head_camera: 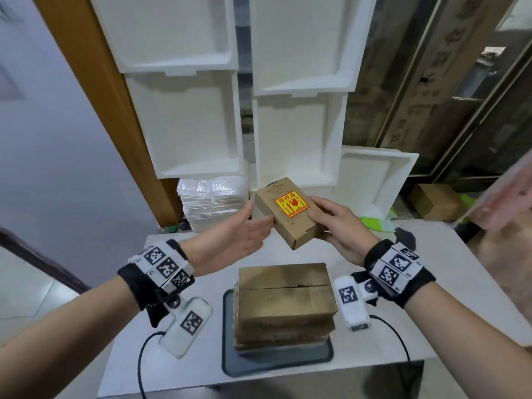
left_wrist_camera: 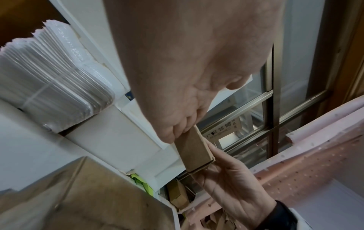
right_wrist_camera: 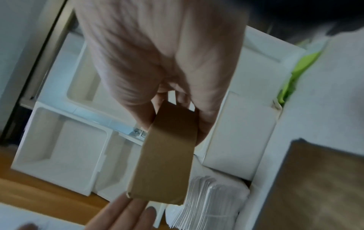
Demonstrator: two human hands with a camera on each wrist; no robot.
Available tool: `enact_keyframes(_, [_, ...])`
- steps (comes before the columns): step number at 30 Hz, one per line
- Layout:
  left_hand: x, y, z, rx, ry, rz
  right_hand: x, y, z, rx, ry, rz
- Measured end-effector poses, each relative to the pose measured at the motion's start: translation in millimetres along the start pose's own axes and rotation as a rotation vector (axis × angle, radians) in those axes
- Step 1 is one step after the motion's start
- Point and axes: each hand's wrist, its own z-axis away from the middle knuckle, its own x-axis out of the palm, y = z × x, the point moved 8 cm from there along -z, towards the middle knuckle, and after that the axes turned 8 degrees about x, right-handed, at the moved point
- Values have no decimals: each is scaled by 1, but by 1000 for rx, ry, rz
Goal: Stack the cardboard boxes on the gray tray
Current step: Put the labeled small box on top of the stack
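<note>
Small cardboard box (head_camera: 289, 215) held in the air above the tabletop (head_camera: 374, 254), beyond the stack of cardboard boxes (head_camera: 283, 300) on the gray tray (head_camera: 276, 361). The right hand (head_camera: 335, 226) clamps its near right end, thumb on top; the left hand (head_camera: 244, 234), fingers straight, touches its left edge. Judged light and stiff, though thin-walled and crushable; best held across opposite edges. Plain brown kraft, with a red-and-yellow fragile label (head_camera: 291, 207) on its upper face and a tuck flap at the near end.
</note>
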Motion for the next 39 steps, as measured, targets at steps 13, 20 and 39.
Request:
enact_keyframes(13, [-11,-24,39,117,462,-73,-9,43,20,99,-134,-39])
enact_keyframes(20, [29,-38,36,64,448,-192,-8,65,26,112,-121,41])
enact_keyframes(39, [47,-58,70,-4,467,-104,16,68,38,35,22,555])
